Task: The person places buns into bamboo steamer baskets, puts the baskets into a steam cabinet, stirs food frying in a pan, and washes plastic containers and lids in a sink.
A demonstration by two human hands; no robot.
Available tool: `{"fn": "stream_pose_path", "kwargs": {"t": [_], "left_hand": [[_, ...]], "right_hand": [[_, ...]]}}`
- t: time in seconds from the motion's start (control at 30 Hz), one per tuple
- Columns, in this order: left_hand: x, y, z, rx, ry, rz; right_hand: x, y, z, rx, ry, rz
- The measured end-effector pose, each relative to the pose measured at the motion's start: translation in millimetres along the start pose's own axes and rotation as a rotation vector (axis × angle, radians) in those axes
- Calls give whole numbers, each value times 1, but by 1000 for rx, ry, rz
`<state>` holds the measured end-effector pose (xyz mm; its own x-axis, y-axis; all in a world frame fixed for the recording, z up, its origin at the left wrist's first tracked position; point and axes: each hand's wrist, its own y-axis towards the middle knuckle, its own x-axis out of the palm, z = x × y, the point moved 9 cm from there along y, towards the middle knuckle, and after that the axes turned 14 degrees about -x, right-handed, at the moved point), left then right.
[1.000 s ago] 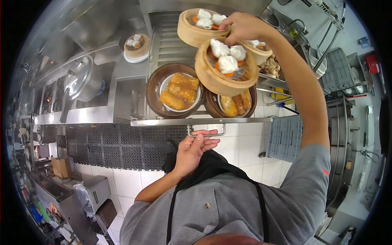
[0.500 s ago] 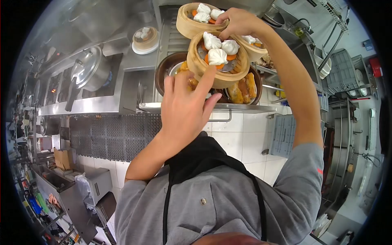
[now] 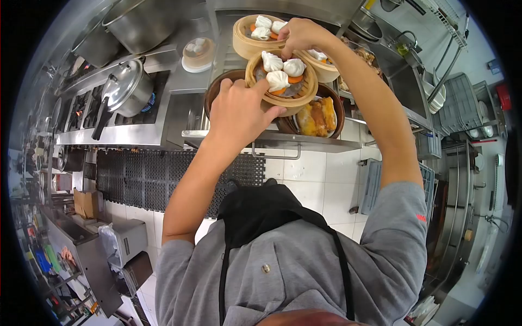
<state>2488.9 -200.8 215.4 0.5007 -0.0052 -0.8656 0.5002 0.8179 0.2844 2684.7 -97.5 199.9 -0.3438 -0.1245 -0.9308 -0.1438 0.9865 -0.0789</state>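
- Round pale bamboo steamer with three white pleated dumplings: centre.
- Left hand: thumb and fingers apart, clasping its left near rim.
- Right hand: curled at its far rim; whether pinching, one cannot tell.
- Round dark-brown basket of yellow-brown rolls: near right, partly beneath.

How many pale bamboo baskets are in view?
4: the front basket by the left hand, back basket beyond it, third basket partly behind the right hand, and another basket on the white plate. More may be hidden.
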Motion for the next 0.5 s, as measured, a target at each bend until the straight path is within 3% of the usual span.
{"fn": "stream_pose_path", "kwargs": {"t": [0.37, 0.43, 0.5], "left_hand": [[-17, -1, 1, 92, -178, 124], [-16, -3, -2, 67, -212, 90], [-20, -7, -3, 93, -208, 118]], "right_hand": [[0, 6, 17, -25, -43, 7], [-3, 4, 24, 69, 80, 62], [-2, 10, 25, -7, 47, 141]]}}
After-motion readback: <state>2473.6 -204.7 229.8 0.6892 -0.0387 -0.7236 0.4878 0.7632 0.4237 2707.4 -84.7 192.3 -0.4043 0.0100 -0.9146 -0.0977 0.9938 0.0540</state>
